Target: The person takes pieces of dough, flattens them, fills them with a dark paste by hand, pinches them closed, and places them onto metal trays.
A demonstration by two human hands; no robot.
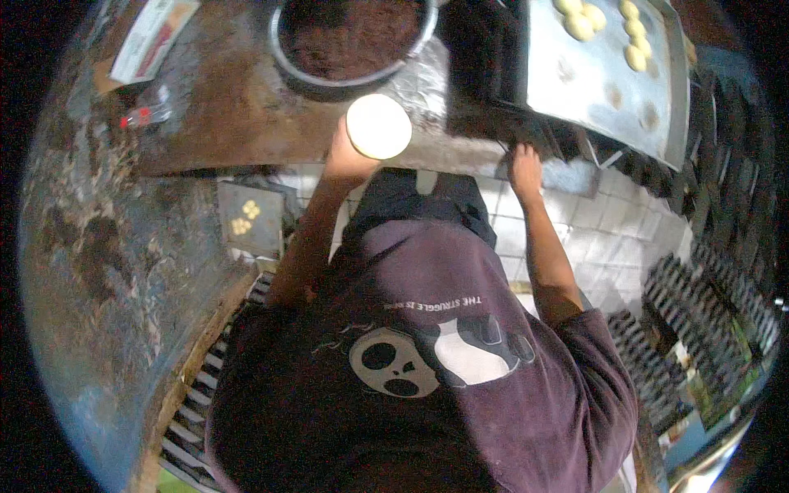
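Note:
My left hand (349, 158) is closed around a round container with a bright, pale top (379, 126); glare washes out its surface. Just beyond it stands a large metal basin (353, 84) full of a dark brown, crumbly mass. At the table's front edge, my right hand (526, 168) has its fingers curled down. What those fingers grip, if anything, is too blurred to make out. Beyond this hand, to the right, lies a metal baking tray (608, 90) bearing several pale yellow dough balls (580, 26).
A clear plastic bottle with a red cap (149, 113) and a white-and-red carton (153, 41) lie on the worn brown table (214, 123). Lower down at the left is another tray (230, 197) with small dough pieces. Dark slatted racks (699, 304) stand at right above pale floor tiles (612, 205).

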